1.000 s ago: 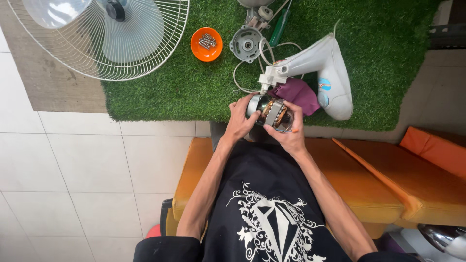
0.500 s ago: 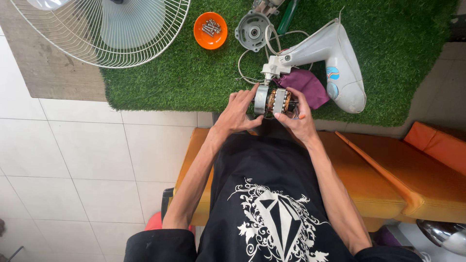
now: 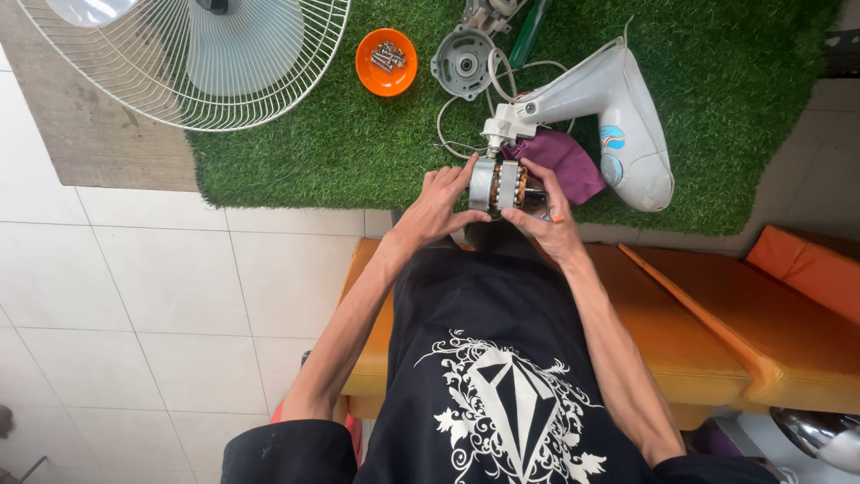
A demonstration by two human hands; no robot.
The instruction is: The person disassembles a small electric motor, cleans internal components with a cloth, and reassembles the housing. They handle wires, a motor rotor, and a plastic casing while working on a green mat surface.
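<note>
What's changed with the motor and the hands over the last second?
The motor has been turned between the two hands: its copper windings faced more toward the camera before, and now its metal side shows. The left hand and right hand still grip it. The fan housing, purple cloth and orange bowl lie unchanged.

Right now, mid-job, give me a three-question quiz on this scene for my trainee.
1. True or false: both the left hand and the right hand hold the fan motor.
2. Which lies in the orange bowl? A) screws B) a purple cloth C) white cable
3. Fill in: the white fan housing lies on the green ____ mat.

Key:
1. True; each hand has a grip on one side of the motor.
2. A; small metal screws.
3. Grass; the wire fan guard partly rests on it too.
</note>
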